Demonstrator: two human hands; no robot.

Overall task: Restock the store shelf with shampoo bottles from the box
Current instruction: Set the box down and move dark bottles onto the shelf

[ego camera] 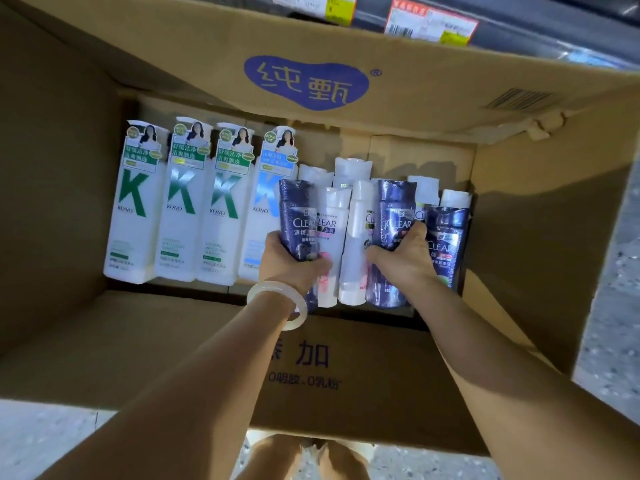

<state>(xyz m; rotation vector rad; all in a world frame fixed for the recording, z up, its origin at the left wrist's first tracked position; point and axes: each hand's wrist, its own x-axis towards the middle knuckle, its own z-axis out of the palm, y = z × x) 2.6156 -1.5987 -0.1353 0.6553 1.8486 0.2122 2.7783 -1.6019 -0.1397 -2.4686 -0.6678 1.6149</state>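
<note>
box: big open brown cardboard box [381, 386] on the floor, flaps splayed out, blue logo with white characters printed on the far flap

left side of box: four tall white KONO pump bottles [180, 202] lying side by side, three with a green K and one with a light blue K

right side of box: a bunch of smaller CLEAR shampoo bottles packed tight, some dark blue, some white [356, 244]

left hand [291, 261]: down in the box, fingers wrapped round a dark blue CLEAR shampoo bottle [298, 216], which sits a bit above its neighbours; pale translucent bangle [277, 304] on that wrist

right hand [405, 258]: also in the box, fingers curled round a second dark blue CLEAR bottle [394, 216], thumb up along its right edge

shelf: only the front edge shows past the box, top of view, with yellow and red price tags [429, 20] on it

floor: grey speckled floor [616, 306] either side of the box
</note>
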